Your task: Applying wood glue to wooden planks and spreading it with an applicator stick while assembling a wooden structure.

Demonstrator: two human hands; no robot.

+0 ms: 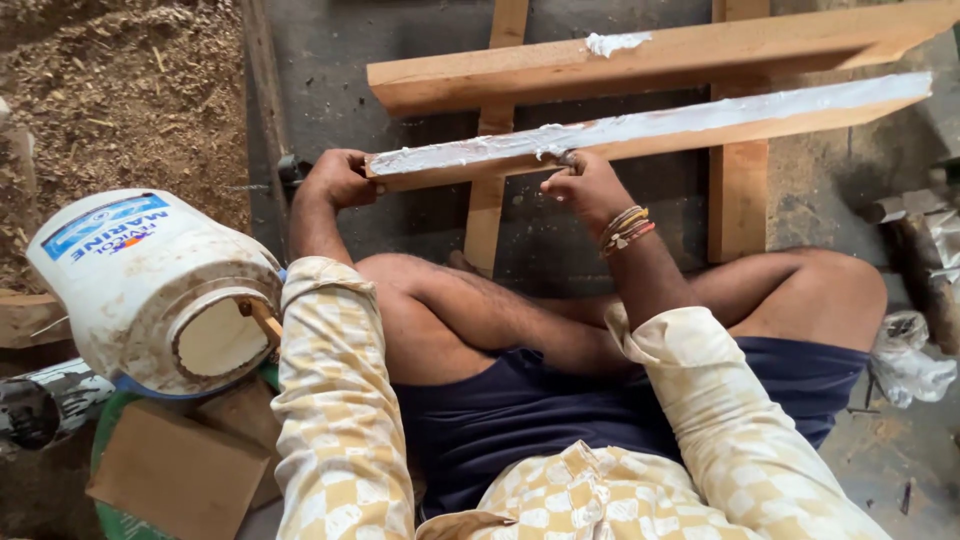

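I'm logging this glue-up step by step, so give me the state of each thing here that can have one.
Near plank: on edge, top edge coated with white glue.
Far plank: lying across the supports, bare but for one dab of glue.
Glue tub: tipped on its side, lid off, mouth open.
Left hand: gripping the near plank's end.
Right hand: fingers on the glued edge.

You sit on grey concrete floor (600, 215). Two wooden cross battens (738, 190) lie flat on it; sawdust heap (120, 90) at far left, crumpled plastic bag (905, 360) at right.
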